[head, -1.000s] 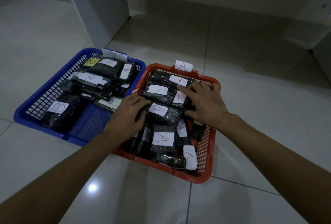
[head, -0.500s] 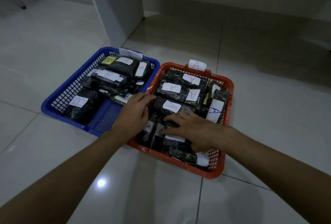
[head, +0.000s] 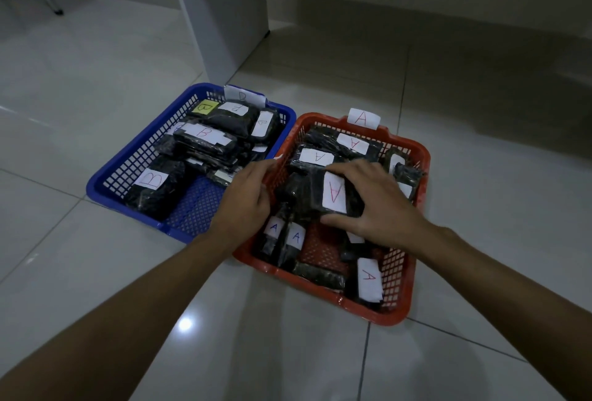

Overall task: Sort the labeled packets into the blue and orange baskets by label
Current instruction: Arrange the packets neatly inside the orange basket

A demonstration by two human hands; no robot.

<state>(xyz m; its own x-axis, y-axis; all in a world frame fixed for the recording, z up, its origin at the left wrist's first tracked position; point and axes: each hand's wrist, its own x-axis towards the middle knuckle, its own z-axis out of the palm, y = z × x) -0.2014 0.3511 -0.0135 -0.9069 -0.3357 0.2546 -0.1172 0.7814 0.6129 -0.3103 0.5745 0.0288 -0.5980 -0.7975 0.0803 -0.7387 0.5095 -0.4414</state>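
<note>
Your right hand (head: pixel 378 205) grips A-labelled packet (head: pixel 333 195) over middle of orange basket (head: pixel 419 157), long axis running away from you. Left hand (head: pixel 246 199) rests at basket's left rim, fingers curled, probably empty. Blue basket (head: pixel 105 179) lies left, holding B packets.

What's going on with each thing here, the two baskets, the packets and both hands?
Blue basket: on the floor, tagged B, part filled with B packets.
Orange basket: beside it, tagged A, holding A packets.
Red-A packet: gripped over the orange basket, label up.
Right hand: grips that packet.
Left hand: at the orange basket's near-left wall, fingers hidden.
</note>
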